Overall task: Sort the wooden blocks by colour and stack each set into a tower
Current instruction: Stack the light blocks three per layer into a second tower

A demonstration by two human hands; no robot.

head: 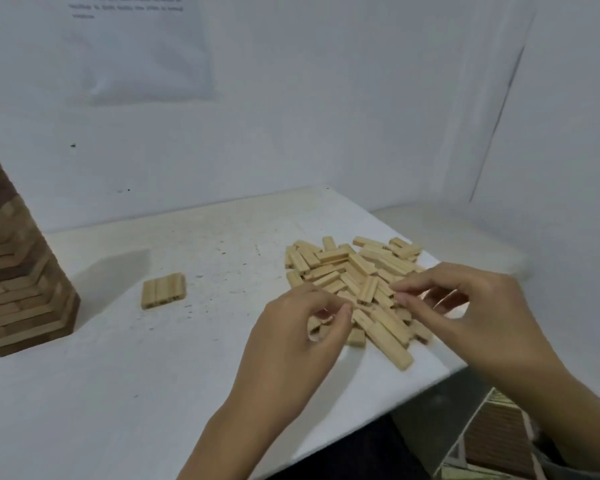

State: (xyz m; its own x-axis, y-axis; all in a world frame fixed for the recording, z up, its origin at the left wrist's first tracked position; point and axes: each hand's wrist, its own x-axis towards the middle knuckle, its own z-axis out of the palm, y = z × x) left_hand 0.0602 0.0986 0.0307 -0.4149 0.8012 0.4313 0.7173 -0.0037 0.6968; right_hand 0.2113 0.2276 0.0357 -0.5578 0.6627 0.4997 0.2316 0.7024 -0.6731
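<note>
Light-wood pile (354,268) is heaped at the table's (153,393) near-right corner, blocks crossed every which way, i.e. sorted by colour but not yet stacked. Both hands are held over its near edge, presumably so pieces can be picked off the top w/o digging.

L hand (302,334): fingers curled in, thumb tip met w/ index tip. A light block (315,325) is seen tucked under the palm, so it is judged to be gripped, maybe w/ a second one beside it. Pieces are probably being gathered in this hand for one carry.

R hand (471,306): fingers bent, thumb & index brought close just above the pile. Whether anything is pinched cannot be told; the fingertips are blurred against the wood.

A row of three blocks (163,291) is laid flat, side by side & touching, well apart from the pile, towards table centre. It is taken as the base layer of the light tower, set where room is left around it.

The brown tower (18,271) is stood at the far-left edge, mixed mid & dark browns, cut off by the frame. It is kept well apart from the work area, likely so it isn't knocked.

Writing: a paper sheet (136,46) is fixed to the wall, w/ approx. three text lines at its top; too blurred to be read. No brand or label is seen on the blocks.
</note>
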